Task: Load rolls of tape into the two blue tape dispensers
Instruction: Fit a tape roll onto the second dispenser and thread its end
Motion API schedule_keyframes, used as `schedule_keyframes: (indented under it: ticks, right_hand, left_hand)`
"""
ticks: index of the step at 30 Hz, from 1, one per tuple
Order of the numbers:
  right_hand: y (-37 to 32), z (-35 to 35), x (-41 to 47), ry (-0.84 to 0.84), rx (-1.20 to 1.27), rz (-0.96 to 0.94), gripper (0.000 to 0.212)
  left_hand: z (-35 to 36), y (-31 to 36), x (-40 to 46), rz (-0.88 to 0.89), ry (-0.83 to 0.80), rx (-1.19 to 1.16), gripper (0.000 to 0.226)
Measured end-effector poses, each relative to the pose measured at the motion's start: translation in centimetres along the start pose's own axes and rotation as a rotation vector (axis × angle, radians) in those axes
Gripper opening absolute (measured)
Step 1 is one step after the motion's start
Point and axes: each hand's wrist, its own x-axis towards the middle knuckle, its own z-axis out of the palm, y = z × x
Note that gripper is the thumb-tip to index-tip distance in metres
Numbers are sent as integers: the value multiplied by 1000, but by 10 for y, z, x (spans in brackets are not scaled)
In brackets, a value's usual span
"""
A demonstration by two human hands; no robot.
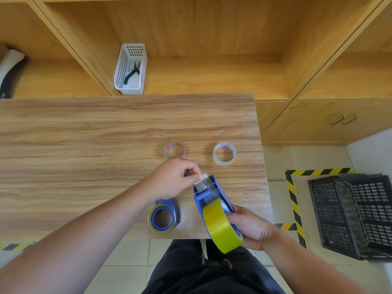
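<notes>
My right hand (248,227) grips a blue tape dispenser (209,195) from below, held above the table's near right corner. A yellow tape roll (220,227) sits in it. My left hand (176,179) pinches the free tape end (202,177) at the dispenser's toothed front edge. A second blue dispenser (164,216) lies flat on the wooden table (84,155) under my left wrist, with a yellowish roll around its hub. Two thin clear tape rolls lie beyond: one with red print (175,149) and one plain (224,153).
A white perforated basket (131,71) with pliers inside stands on the shelf behind the table. Black plastic crates (352,215) sit on the floor at the right, inside yellow-black floor marking. The table edge runs just right of the dispenser.
</notes>
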Motion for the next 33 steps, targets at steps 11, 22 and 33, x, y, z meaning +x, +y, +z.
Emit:
schedule_keyframes:
  ticks: [11,22,33]
  right_hand:
    - [13,-5,-7,-41,-96,50,37]
    - [9,2,-8,-189,11,47,26]
    - [17,3,-3,-248,111,87,21]
  left_hand:
    - [-19,-22,6,-165,-62,-105,16]
    - [28,-21,3,-452,-359,-606,16]
    - [61,-22,-16,-543,-555,-1220,16]
